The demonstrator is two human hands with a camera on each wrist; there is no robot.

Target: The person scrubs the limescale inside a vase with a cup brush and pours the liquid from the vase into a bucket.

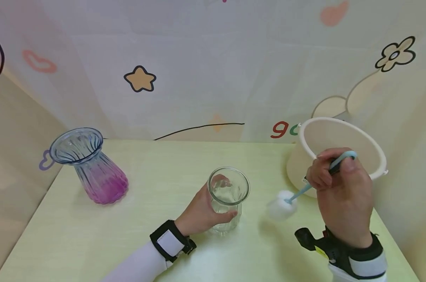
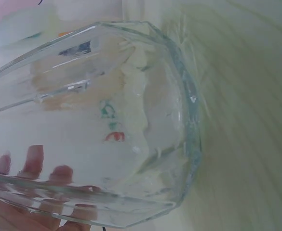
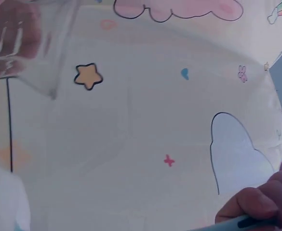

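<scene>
My left hand grips a clear glass vase near the middle of the table, thumb on the near side and fingers round the far side. Its mouth faces up; the left wrist view shows the faceted glass wall and thick base close to the table. To the right, my right hand holds a sponge bottle brush by its light-blue handle. The brush's white sponge head points toward the vase, apart from it and above the table. In the right wrist view the sponge is partly cut off.
A blue-and-pink ribbed glass vase stands at the back left of the table. Behind my right hand is a white bucket, against the printed backdrop curtain. Curtains also hang along both sides.
</scene>
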